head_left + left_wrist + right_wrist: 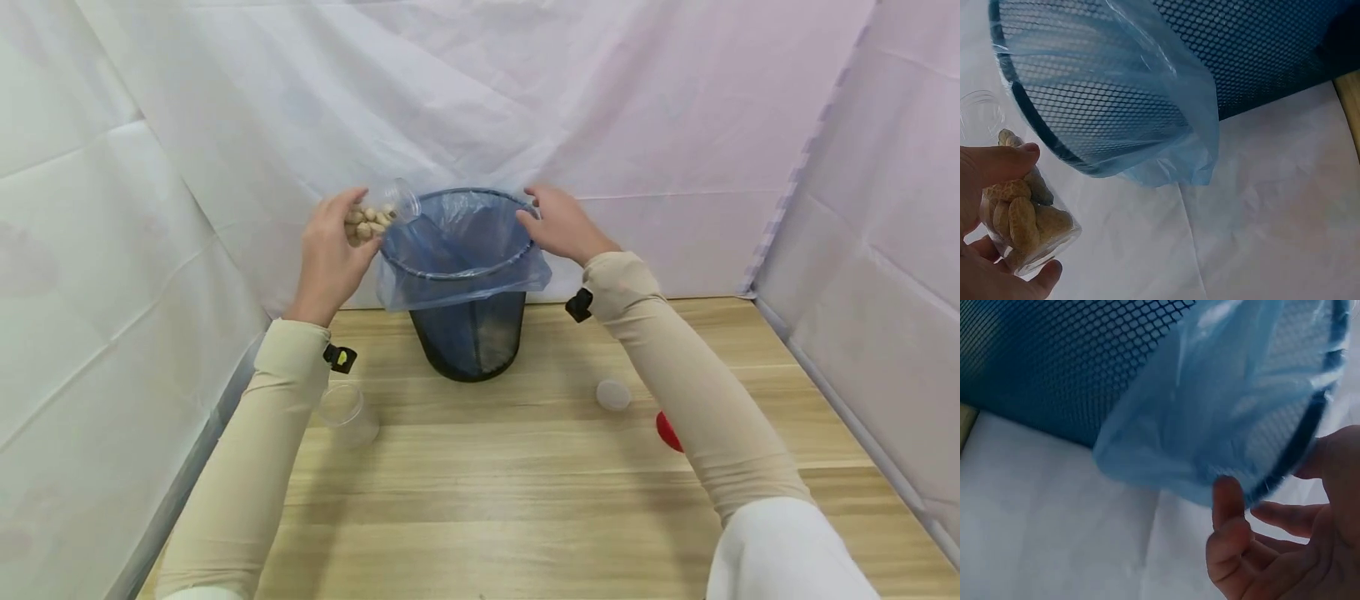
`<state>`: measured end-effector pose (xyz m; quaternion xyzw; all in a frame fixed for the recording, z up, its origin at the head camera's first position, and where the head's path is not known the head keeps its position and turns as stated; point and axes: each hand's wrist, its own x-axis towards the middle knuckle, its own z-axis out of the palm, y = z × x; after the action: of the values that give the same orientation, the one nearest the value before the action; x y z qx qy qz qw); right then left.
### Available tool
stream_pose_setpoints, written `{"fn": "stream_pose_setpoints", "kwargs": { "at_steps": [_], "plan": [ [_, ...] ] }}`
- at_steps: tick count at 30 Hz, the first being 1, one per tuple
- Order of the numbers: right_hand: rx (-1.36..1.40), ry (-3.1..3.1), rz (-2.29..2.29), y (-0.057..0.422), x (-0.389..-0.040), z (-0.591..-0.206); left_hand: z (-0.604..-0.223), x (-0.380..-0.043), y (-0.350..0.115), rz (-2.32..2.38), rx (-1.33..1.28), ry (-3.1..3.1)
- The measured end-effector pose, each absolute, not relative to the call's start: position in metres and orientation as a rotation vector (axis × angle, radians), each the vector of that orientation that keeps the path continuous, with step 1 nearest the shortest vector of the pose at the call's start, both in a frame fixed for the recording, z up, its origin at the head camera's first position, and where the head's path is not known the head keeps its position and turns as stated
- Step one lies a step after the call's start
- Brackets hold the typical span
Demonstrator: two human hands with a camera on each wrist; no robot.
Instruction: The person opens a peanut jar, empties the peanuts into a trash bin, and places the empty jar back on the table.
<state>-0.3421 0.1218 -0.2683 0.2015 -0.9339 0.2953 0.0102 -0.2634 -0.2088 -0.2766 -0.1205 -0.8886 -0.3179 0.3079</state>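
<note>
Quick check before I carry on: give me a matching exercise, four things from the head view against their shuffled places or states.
Things:
1. Peanuts
2. Mesh wastebasket
3. Small disc
4. Red object

Places or states:
A. White, lying on the wooden table
B. Partly hidden by the right sleeve
C. Inside the clear jar tilted in the left hand
D. Lined with a blue plastic bag

Pairs: 1-C, 2-D, 3-A, 4-B.
</note>
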Motion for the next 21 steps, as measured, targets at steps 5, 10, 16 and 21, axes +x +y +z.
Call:
{"fn": "stream_pose_setpoints", "kwargs": {
  "at_steps": [5, 10, 16, 21],
  "plan": [
    [0.527, -2.896, 1.105, 0.112, -0.348, -0.276, -0.277, -0.272, -0.208, -0.782, -0.342, -2.409],
    [0.408, -2.883, 1.22, 0.108, -0.349, -0.283, -0.28, -0.279, -0.205, -0.727, -0.393, -2.413],
    [0.373, -2.852, 1.292, 0.107, -0.349, -0.286, -0.277, -0.283, -0.203, -0.629, -0.452, -2.4],
    [0.379, -2.863, 1.304, 0.106, -0.349, -0.287, -0.276, -0.284, -0.199, -0.511, -0.538, -2.387]
  ]
}}
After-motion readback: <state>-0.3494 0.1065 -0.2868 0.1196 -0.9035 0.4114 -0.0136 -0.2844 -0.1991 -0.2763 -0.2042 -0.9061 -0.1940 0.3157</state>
